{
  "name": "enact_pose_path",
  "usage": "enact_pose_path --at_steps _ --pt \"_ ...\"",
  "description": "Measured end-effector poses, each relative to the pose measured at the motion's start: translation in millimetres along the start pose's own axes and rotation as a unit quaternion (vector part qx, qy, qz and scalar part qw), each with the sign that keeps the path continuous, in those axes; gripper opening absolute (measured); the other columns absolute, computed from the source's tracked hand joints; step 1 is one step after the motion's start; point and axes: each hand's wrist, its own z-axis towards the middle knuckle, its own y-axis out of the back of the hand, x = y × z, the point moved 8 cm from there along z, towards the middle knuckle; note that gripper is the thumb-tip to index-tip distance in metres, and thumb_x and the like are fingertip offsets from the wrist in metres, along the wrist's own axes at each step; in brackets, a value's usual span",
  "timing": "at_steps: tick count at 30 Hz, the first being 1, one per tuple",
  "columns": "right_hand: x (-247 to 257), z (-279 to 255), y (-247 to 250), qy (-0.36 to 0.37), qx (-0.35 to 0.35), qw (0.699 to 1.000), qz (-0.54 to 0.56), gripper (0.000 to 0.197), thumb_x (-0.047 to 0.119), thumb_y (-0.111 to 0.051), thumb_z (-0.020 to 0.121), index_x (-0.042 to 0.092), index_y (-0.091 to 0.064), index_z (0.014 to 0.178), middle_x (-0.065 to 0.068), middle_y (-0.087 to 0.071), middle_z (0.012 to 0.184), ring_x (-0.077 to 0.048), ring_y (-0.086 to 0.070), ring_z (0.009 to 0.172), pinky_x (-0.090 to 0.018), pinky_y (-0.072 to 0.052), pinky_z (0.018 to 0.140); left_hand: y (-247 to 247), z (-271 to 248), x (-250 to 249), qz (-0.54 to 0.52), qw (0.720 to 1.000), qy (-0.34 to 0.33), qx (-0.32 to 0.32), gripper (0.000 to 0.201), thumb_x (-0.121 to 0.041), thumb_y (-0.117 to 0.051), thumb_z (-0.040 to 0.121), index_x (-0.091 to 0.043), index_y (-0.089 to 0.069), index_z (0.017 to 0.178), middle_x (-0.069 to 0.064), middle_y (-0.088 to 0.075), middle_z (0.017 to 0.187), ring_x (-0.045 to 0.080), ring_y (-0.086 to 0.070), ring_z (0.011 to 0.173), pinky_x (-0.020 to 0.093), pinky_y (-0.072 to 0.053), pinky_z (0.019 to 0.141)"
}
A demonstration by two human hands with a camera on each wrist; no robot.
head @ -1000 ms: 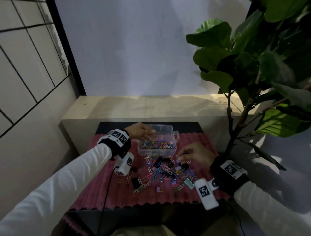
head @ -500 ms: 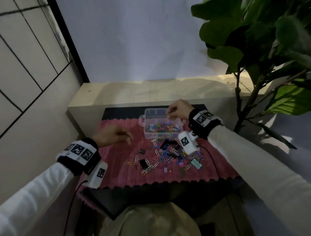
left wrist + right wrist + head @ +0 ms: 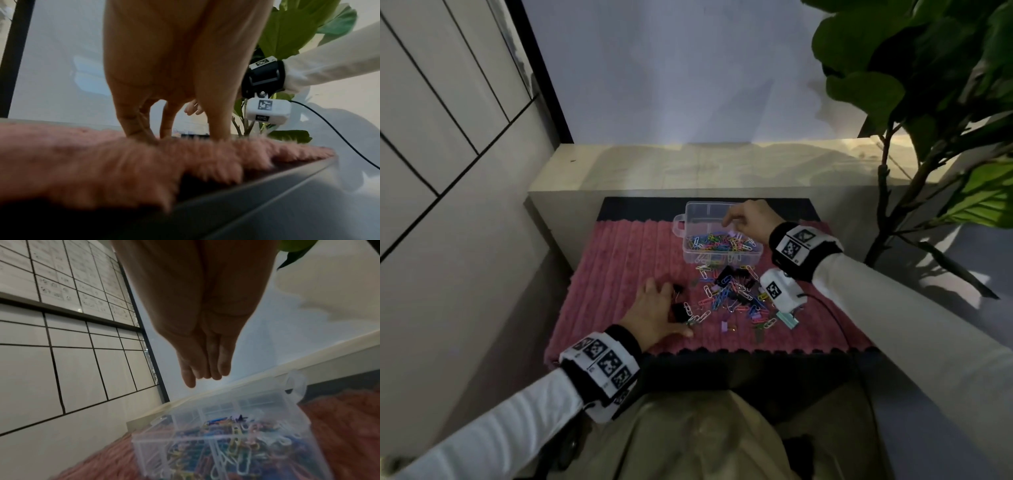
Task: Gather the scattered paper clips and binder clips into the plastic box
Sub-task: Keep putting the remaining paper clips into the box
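Observation:
A clear plastic box (image 3: pixel 690 214) stands at the back of the pink mat (image 3: pixel 619 274), its front part full of coloured paper clips (image 3: pixel 722 241). My right hand (image 3: pixel 732 221) hovers over the box's right rear. In the right wrist view its fingers (image 3: pixel 203 368) point straight down together above the box (image 3: pixel 205 431) and hold nothing. A scattered pile of paper clips and binder clips (image 3: pixel 732 294) lies in front of the box. My left hand (image 3: pixel 664 305) rests spread on the mat at the pile's left edge, beside two black binder clips (image 3: pixel 678 288). Its fingertips (image 3: pixel 139 134) touch the mat.
A low pale ledge (image 3: pixel 688 164) runs behind the mat, with a tiled wall (image 3: pixel 448 137) on the left. A large-leaved plant (image 3: pixel 928 102) stands at the right. A teal binder clip (image 3: pixel 787 320) lies at the pile's right end. The right wrist camera's cable (image 3: pixel 835 318) trails across the mat.
My left hand has moved right and come down on the mat beside the black binder clips. The right hand stays over the box, fingers now straight.

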Motion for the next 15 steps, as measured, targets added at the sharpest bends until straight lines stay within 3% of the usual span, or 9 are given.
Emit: enact_pose_path --at_steps 2,5,9,12,13,15 --pt "0.8 -3.8 -3.3 0.019 0.0 1.0 -0.004 0.024 -0.007 -0.054 0.083 0.004 -0.069 0.099 -0.018 -0.064 0.116 -0.029 -0.058 0.111 -0.031 -0.045 0.093 3.9 1.7 1.3 -0.02 1.0 0.006 -0.012 0.075 -0.045 -0.074 0.066 -0.013 -0.041 0.124 0.015 -0.039 0.118 0.032 -0.039 0.115 0.039 -0.037 0.102" --pt "5.0 -9.9 -5.7 0.026 -0.006 1.0 0.003 0.024 -0.002 -0.053 0.085 0.013 -0.07 0.093 -0.011 -0.067 0.111 -0.028 -0.06 0.107 -0.048 -0.046 0.097 15.1 3.4 2.2 -0.035 0.999 -0.001 -0.02 0.049 -0.027 -0.071 0.075 -0.007 -0.05 0.115 0.016 -0.05 0.113 0.029 -0.05 0.104 0.028 -0.038 0.083" --pt "39.3 -34.6 -24.1 0.082 0.065 0.994 0.009 0.017 0.007 -0.058 0.086 0.009 -0.069 0.099 -0.007 -0.069 0.106 -0.02 -0.064 0.097 -0.026 -0.048 0.09 28.3 4.4 3.4 -0.041 0.998 -0.042 -0.039 0.018 -0.013 -0.068 0.076 -0.004 -0.066 0.092 0.015 -0.067 0.096 0.026 -0.06 0.089 0.023 -0.036 0.072" --pt "60.2 -54.8 -50.6 0.134 0.161 0.977 -0.039 0.018 0.005 -0.056 0.087 0.005 -0.067 0.101 -0.011 -0.07 0.1 -0.02 -0.064 0.092 -0.009 -0.04 0.068 34.5 4.4 6.9 -0.073 0.995 -0.062 -0.034 0.01 -0.011 -0.069 0.075 -0.006 -0.07 0.084 0.006 -0.069 0.079 0.005 -0.057 0.065 0.009 -0.036 0.062" --pt "62.1 -58.3 -58.2 0.141 0.18 0.972 -0.055 0.019 0.004 -0.056 0.086 0.005 -0.066 0.103 -0.012 -0.07 0.1 -0.02 -0.064 0.092 -0.01 -0.04 0.068 36.0 4.1 8.0 -0.083 0.994 -0.066 -0.03 0.01 -0.01 -0.069 0.075 -0.007 -0.07 0.084 0.002 -0.067 0.072 -0.001 -0.055 0.057 0.006 -0.037 0.062" --pt "62.4 -61.1 -70.6 0.142 0.195 0.966 -0.093 0.024 0.009 -0.06 0.085 0.006 -0.062 0.108 -0.013 -0.064 0.106 -0.022 -0.06 0.098 -0.025 -0.047 0.082 41.5 3.4 10.2 -0.102 0.992 -0.066 -0.034 0.009 -0.011 -0.07 0.074 -0.008 -0.071 0.083 -0.004 -0.063 0.064 -0.009 -0.055 0.051 0.003 -0.04 0.059"
